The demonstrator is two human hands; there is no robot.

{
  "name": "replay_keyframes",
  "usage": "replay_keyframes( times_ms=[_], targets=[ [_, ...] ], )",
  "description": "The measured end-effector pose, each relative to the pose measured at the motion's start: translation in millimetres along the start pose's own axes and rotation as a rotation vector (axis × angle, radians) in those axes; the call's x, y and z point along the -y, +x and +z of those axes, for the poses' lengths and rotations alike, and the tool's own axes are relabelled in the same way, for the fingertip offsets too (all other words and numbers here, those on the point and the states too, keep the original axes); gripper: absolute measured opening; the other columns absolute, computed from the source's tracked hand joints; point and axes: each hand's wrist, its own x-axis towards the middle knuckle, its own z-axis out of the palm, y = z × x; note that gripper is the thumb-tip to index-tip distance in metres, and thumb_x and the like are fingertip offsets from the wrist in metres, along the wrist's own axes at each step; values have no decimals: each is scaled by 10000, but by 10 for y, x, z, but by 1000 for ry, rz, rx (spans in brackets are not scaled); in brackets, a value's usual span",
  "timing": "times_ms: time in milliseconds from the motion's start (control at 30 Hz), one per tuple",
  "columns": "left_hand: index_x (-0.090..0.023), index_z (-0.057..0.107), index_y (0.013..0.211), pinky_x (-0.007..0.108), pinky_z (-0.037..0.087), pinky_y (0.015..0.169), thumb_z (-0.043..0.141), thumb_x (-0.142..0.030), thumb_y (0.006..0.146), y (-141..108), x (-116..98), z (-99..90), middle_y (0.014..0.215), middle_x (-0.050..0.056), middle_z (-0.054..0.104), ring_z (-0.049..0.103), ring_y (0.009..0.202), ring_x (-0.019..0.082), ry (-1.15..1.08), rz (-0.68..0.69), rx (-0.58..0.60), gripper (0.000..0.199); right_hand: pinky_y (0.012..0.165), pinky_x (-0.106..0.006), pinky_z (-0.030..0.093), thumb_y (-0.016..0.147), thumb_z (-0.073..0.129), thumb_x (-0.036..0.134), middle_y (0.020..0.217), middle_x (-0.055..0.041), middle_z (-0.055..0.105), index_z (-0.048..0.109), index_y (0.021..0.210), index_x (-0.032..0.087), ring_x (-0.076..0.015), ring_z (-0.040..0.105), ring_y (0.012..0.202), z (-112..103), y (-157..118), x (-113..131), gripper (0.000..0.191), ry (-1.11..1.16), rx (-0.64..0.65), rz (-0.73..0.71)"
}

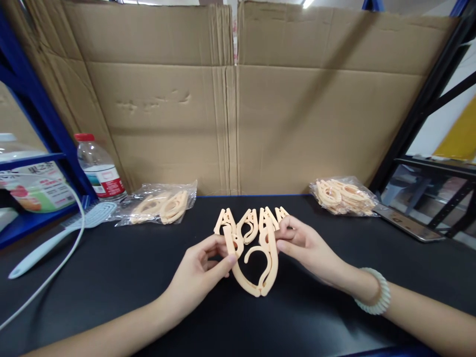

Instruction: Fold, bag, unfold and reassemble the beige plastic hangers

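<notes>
A cream folding clothes hanger (273, 267) is held up over the black tabletop, its hook curling between its two arms and its joint pointing down toward me. My left hand (203, 270) pinches the left arm between thumb and fingers. On the other side, my right hand (307, 248) grips the right arm near its tip. Just behind lie several more folded hangers (248, 225) in a row, partly hidden by the held one and by my right hand. A pale coiled band circles my right wrist.
Plastic bags of hangers lie at the back left (159, 204) and back right (342, 196). A phone (411, 225) is beside the right bag. At left are a light blue hairbrush (63, 235), a white cable (55, 283) and a red-capped bottle (98, 171). Cardboard (167, 114) walls the back.
</notes>
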Motion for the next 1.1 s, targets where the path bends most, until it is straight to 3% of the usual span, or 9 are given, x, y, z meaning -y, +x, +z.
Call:
replay_keyframes(
  times_ms=[133, 267, 433, 767, 967, 1100],
  targets=[
    [-157, 658, 908, 272, 533, 616, 682, -359, 766, 12, 27, -9, 841, 61, 669, 604, 754, 182, -26, -4, -12, 249, 798, -301, 518, 854, 623, 304, 875, -31, 608, 560, 814, 177, -129, 605, 833, 54, -41, 64, 147, -196, 158, -37],
    [-165, 647, 892, 305, 547, 734, 703, -344, 752, 37, 92, -43, 817, 46, 677, 636, 801, 191, -35, 33, -76, 234, 895, -336, 511, 890, 568, 270, 1086, -76, 625, 648, 1050, 195, -154, 607, 989, 80, -88, 84, 194, -305, 265, -20],
    [-168, 621, 903, 282, 556, 688, 724, -331, 742, 52, 124, -67, 801, 37, 675, 638, 794, 182, -58, 28, -113, 252, 941, -362, 502, 889, 559, 216, 1305, -90, 533, 570, 1269, 260, -185, 540, 1155, 84, -117, 65, 383, -316, 266, -17],
    [-216, 648, 1101, 334, 545, 843, 658, -291, 799, -24, 68, -31, 1041, 63, 690, 645, 954, 221, 9, 71, 17, 311, 916, -341, 524, 876, 555, 161, 1360, -89, 471, 537, 1306, 278, -192, 509, 1187, 100, -140, 81, 446, -342, 247, -42],
    [-209, 671, 1080, 337, 569, 768, 671, -314, 788, -30, 56, -21, 979, 66, 711, 664, 845, 215, 8, 49, 39, 310, 920, -357, 522, 838, 585, 130, 1416, -97, 414, 479, 1343, 284, -206, 491, 1214, 112, -173, 101, 538, -406, 337, -110],
    [-179, 635, 1092, 355, 584, 746, 682, -333, 780, 2, 64, -28, 993, 82, 700, 668, 855, 224, -119, -28, 14, 352, 943, -365, 498, 815, 611, 120, 1409, -101, 403, 450, 1335, 273, -207, 481, 1217, 91, -171, 110, 565, -464, 309, -140]
  ],
)
